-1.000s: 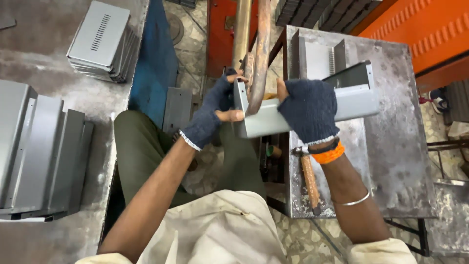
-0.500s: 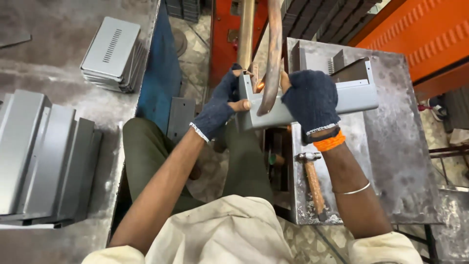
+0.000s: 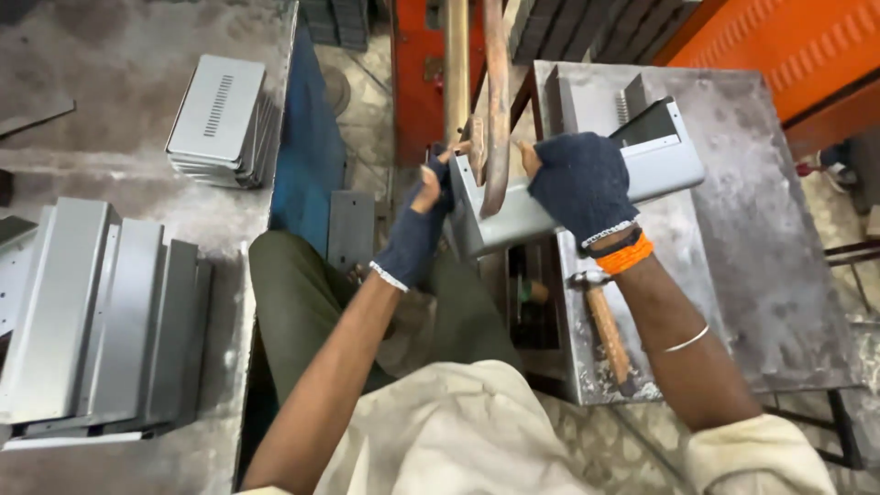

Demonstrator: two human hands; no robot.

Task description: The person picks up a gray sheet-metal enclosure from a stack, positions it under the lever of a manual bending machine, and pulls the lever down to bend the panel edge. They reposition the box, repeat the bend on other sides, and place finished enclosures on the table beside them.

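Right now I grip a grey sheet-metal housing with both gloved hands: my left hand is clamped on its near left end, my right hand closed over its middle. It hangs tilted above the left edge of the steel table, pressed against two upright rusty bars between my hands. A hammer lies along the table's near left edge, just below my right wrist. To my left, across the gap where my knees sit, a bench carries a stack of vented grey lids at its far edge and folded grey panels nearer me.
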